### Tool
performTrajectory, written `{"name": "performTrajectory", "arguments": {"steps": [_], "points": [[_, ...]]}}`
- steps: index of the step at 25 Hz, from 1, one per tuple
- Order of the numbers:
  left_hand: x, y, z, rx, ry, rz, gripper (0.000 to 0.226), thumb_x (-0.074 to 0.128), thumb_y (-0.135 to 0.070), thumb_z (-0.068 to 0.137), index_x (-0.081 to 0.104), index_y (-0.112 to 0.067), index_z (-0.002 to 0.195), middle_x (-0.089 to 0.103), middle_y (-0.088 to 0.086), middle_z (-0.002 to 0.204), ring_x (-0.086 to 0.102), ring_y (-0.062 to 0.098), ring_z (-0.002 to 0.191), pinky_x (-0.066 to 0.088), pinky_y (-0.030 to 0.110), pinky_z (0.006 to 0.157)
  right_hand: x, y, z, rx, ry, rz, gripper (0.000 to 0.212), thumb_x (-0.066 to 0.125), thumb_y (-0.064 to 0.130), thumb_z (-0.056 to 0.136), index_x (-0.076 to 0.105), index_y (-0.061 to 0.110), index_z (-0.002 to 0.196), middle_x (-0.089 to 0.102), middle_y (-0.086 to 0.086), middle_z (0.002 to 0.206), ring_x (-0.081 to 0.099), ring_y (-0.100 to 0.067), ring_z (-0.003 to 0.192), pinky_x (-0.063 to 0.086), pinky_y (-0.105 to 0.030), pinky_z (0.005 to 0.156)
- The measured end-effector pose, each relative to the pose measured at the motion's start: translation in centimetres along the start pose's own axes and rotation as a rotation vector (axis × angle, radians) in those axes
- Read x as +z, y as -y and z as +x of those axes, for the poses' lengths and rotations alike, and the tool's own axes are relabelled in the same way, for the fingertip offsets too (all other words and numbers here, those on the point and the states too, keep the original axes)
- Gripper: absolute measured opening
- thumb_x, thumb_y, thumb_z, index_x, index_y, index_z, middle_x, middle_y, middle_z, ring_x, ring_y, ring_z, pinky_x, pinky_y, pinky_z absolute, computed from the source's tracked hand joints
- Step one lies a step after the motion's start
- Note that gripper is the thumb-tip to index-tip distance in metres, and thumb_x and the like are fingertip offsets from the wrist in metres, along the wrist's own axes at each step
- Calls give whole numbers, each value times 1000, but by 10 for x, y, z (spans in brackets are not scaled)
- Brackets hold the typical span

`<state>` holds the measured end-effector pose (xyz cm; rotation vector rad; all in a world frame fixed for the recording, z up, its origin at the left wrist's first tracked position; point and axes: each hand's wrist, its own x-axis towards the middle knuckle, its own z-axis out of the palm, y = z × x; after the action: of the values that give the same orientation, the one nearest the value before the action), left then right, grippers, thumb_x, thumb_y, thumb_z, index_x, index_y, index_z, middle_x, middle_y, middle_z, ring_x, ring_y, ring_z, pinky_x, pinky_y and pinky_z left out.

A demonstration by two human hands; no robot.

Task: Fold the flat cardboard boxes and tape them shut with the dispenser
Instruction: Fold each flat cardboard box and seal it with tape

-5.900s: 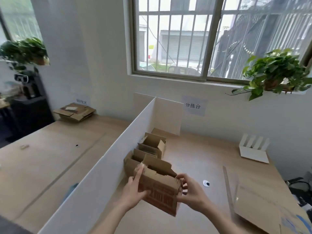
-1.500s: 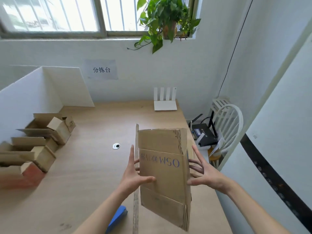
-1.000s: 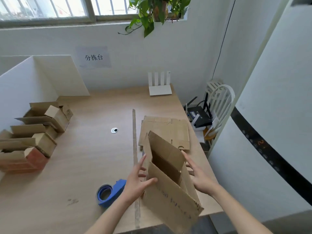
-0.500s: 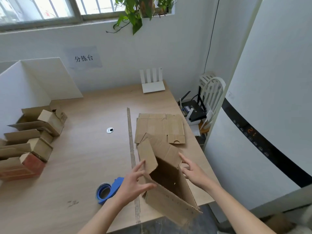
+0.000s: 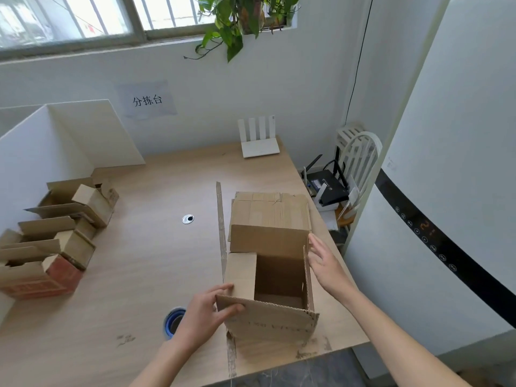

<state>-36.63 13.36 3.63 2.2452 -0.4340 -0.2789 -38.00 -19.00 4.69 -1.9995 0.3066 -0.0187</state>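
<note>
From the head camera, an open cardboard box [image 5: 275, 297] stands upright near the front right edge of the wooden table [image 5: 139, 263], its mouth facing up and its dark inside only partly visible. The left hand [image 5: 205, 311] grips the near left corner of the box, thumb curled over the near flap and fingers on the left flap; its palm side is hidden. The right hand [image 5: 325, 265] lies with straight, relaxed fingers against the outside of the right wall, holding nothing. The far flap stands up and hides the near edge of the stack of flat boxes [image 5: 272, 209] lying just behind it. A long thin cardboard strip [image 5: 220, 227] runs from far to near beside the box, and its near part is hidden behind the box and hand. The blue tape dispenser [image 5: 173, 321] sits just left of the left hand, mostly covered by the wrist, so its shape is hard to make out. On the far left, 3 folded boxes [image 5: 60, 233] line up against a white divider [image 5: 33, 152]; the nearest is cut off by the frame edge. A white router [image 5: 259, 141] stands at the far side under a paper sign [image 5: 148, 100]. A plant [image 5: 240, 15] is cropped at the top.
</note>
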Motion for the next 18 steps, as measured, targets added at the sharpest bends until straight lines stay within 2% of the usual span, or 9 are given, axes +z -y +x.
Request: {"name": "performTrajectory", "arguments": {"steps": [3,4,6,8,9,11,14,16,18], "points": [[6,7,0,17,-39,52,55,54,-93,64,68,-46,89,64,-27,126,59,-5,113,51,24,96,-4,-5,-34,-62,-148,-45,40,65,31,98,51,46,133,51,26,134,60,5,110,51,-10,83],[6,7,-1,21,-51,55,57,54,-93,65,69,-44,92,64,-26,125,59,-6,113,52,26,96,-5,-7,-46,-63,-131,-55,33,64,35,97,55,49,125,54,28,129,60,4,109,52,-11,81],[6,9,-4,31,-54,51,44,57,-88,69,66,-47,81,65,-24,126,58,-6,114,52,28,97,-4,-6,-64,5,98,-61,26,46,52,101,58,54,124,47,35,138,47,9,127,47,-22,103],[6,11,-6,41,-24,49,36,59,-84,72,64,-49,72,64,-22,129,56,-6,119,51,27,99,2,-3,-64,40,296,-220,53,22,66,100,65,49,127,26,38,153,21,11,143,26,-38,118],[7,12,-7,41,-24,45,34,59,-84,72,66,-51,76,64,-23,128,57,-6,119,51,27,99,3,0,-60,75,350,-255,64,14,68,100,64,44,131,18,36,155,13,8,146,18,-44,121],[8,8,-8,-6,-75,-4,49,60,-86,70,70,-45,95,68,-25,117,63,-2,109,56,27,92,-2,5,-55,176,399,-79,68,10,71,99,51,41,145,20,34,152,14,4,144,8,-49,123],[15,-5,-2,-133,-174,-58,52,73,-67,72,54,-43,113,66,-22,103,68,5,91,59,25,75,-9,-2,-59,143,391,66,67,51,80,85,37,55,145,41,29,150,36,1,140,25,-42,122],[22,-12,3,-172,-210,10,80,81,-51,77,36,-44,142,54,-19,112,62,4,90,57,24,72,2,-14,-63,59,212,-107,74,75,51,86,31,59,144,48,24,146,43,1,136,38,-41,118],[27,-13,8,-209,-199,62,101,82,-44,78,17,-41,156,44,-14,124,56,5,90,51,26,73,18,-16,-64,-7,35,-235,93,78,28,87,17,51,155,35,19,157,35,0,142,33,-36,120]]}}
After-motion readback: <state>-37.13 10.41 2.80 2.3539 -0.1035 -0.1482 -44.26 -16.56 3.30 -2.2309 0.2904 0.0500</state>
